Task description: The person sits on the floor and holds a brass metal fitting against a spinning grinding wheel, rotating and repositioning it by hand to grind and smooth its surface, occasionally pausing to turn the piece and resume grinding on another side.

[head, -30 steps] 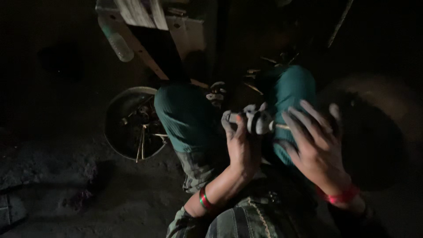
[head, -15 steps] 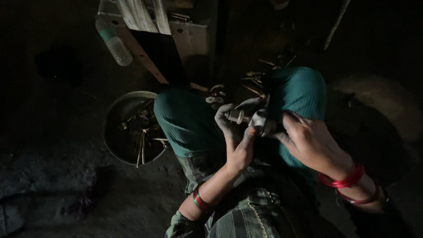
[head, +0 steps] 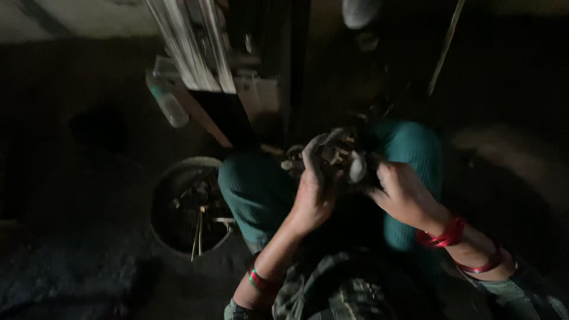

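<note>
The floor (head: 77,272) is dark and gritty, with a round metal basin (head: 161,201) of small metal parts beside your left knee. A clear plastic bottle (head: 166,102) lies against a wooden frame (head: 195,53) farther ahead. Your left hand (head: 314,189) and right hand (head: 400,195) meet above your lap, both clasped on a greyish metal part (head: 341,157) held between your teal-clad knees. The fingers of both hands curl around it; blur and poor light hide its exact shape.
</note>
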